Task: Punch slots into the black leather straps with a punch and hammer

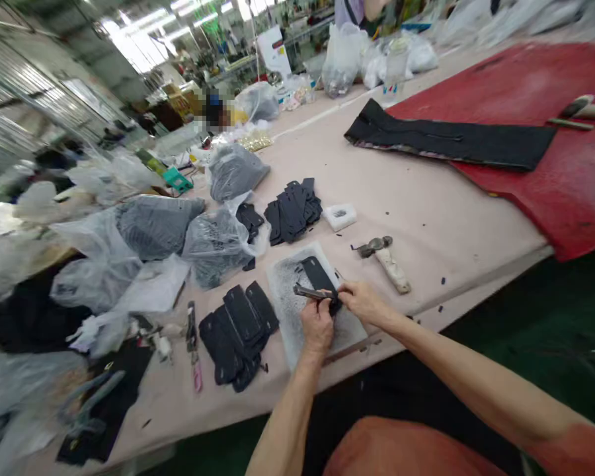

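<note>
A black flat piece (318, 272) with rounded corners lies on a white board (290, 317) covered in dark marks. Over this piece, my left hand (318, 325) is closed around a dark metal punch (307, 291), which is tilted nearly flat and points to the left. My right hand (363, 301) pinches the near right edge of the black piece, close to the punch; its fingertips are partly hidden. To the right of the board rests a hammer (391, 266) with a pale, worn handle. A white block (340, 216) with a dark smudge sits beyond the board.
Stacked black pieces (240, 330) lie left of the board, others (293, 210) behind it. Scissors (193, 347) with a pink handle and filled plastic bags (218, 241) are further left. A black strip (446, 137) overlaps red sheeting (515, 86). The table's front edge runs before me.
</note>
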A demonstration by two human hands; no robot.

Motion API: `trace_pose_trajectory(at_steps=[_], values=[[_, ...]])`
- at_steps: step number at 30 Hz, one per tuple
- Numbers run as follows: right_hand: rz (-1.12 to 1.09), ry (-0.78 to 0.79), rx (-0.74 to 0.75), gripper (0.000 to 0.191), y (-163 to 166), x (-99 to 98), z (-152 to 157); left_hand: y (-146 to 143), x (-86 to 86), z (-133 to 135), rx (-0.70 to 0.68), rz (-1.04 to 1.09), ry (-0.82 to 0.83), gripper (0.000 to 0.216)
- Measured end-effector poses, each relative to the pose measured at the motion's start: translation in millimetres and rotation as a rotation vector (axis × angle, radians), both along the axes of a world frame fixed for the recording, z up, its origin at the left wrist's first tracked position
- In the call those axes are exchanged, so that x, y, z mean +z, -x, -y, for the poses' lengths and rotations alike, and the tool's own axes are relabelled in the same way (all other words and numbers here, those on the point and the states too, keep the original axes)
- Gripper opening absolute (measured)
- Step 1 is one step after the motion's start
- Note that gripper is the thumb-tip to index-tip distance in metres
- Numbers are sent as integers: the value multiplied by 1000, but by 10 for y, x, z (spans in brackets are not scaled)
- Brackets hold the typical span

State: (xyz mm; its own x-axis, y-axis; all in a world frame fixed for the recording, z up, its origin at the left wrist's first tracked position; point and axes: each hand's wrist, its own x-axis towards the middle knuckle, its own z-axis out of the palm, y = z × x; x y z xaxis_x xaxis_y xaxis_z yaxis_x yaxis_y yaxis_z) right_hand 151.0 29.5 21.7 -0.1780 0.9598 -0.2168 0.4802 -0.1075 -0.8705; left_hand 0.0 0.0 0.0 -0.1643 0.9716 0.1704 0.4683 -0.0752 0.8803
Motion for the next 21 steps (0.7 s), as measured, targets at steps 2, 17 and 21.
trace_pose_trajectory(at_steps=[2,17,21], values=[[-68,95,-33,10,32,-33,35,-23,-11,64,22,-12,23,21],[-615,410,-236,17,-31,-2,313,107,-39,69,280,593,81,27],[-622,374,-276,19,-46,-45,353,132,5,136,277,639,108,27]])
